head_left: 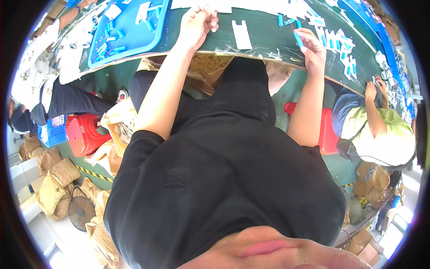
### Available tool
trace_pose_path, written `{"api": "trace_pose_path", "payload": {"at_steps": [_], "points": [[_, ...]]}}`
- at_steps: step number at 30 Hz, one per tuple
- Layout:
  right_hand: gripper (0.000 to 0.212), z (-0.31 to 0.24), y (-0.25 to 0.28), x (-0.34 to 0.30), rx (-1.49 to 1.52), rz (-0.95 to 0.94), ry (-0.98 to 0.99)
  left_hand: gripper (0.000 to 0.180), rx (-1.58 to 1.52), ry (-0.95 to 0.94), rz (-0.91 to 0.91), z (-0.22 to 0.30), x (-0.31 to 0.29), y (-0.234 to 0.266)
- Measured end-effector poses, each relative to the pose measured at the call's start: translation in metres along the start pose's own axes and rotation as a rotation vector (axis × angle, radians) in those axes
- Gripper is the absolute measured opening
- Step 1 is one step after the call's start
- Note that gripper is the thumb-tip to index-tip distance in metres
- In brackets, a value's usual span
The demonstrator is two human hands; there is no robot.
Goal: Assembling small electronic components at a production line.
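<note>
Packaging only: brown paper bags, cardboard boxes, white card pieces.
Crumpled brown paper bags (51, 179) heaped on the floor, far below-left of the left hand (195, 24); cardboard boxes (365, 249) well below the right hand (313, 49); flat white card (242, 35) on the desk (268, 40) between both hands.

Both bare forearms reach up and away from the black-shirted torso, elbows bent. The left hand (197, 24) is curled into a loose fist, knuckles up, fingertips tucked against the thumb. The right hand (312, 50) is well apart from it, fingers bent and pinched together with the thumb, wrist straight.
</note>
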State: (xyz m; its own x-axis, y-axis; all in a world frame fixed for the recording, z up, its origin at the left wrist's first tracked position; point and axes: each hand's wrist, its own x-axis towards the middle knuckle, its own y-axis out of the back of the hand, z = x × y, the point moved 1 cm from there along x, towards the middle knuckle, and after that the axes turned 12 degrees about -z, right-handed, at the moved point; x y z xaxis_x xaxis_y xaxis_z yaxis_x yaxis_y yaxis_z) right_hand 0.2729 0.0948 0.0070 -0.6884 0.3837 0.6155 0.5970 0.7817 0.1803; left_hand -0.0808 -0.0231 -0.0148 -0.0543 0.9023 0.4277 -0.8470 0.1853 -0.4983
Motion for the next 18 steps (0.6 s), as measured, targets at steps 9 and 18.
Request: {"api": "trace_pose_path", "payload": {"at_steps": [9, 18], "points": [[0.035, -0.001, -0.035, 0.000, 0.141, 0.120, -0.154, 0.004, -0.135, 0.109, 0.136, 0.017, -0.002, -0.016], [0.035, -0.003, -0.103, 0.052, -0.499, -0.189, -0.162, 0.009, -0.365, -0.085, -0.150, 0.006, -0.001, 0.014]]}}
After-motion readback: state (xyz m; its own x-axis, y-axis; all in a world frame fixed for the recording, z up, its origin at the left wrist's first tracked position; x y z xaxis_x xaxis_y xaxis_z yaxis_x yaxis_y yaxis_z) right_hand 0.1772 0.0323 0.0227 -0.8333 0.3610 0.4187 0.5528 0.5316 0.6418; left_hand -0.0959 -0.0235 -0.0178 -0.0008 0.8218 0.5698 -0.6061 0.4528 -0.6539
